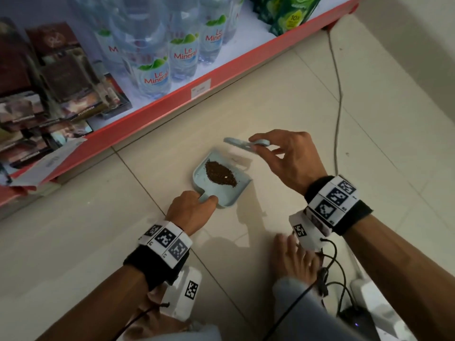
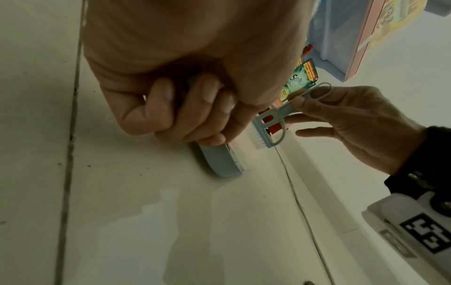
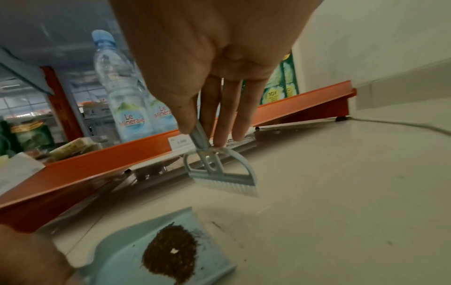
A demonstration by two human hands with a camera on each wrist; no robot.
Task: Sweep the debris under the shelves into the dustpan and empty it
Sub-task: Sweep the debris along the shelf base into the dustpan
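Observation:
A small light-blue dustpan (image 1: pixel 242 188) (image 3: pixel 114 262) (image 2: pixel 219 164) lies on the tiled floor in front of the red shelf. A pile of brown debris (image 1: pixel 221 173) (image 3: pixel 171 252) sits in it. My left hand (image 1: pixel 190 209) (image 2: pixel 185 108) grips the dustpan's handle, fingers curled round it. My right hand (image 1: pixel 283 158) (image 3: pixel 207 81) (image 2: pixel 341 119) pinches the handle of a small light-blue brush (image 1: pixel 240 143) (image 3: pixel 219 173) (image 2: pixel 268 127) and holds it in the air just beyond the dustpan, white bristles pointing down.
The red shelf edge (image 1: pixel 147 112) runs diagonally across, with water bottles (image 1: pixel 155 72) and green packets (image 1: pixel 290 16) on it. A grey cable (image 1: pixel 338 94) trails over the floor at right. My bare foot (image 1: pixel 295 259) and cables lie near the bottom right.

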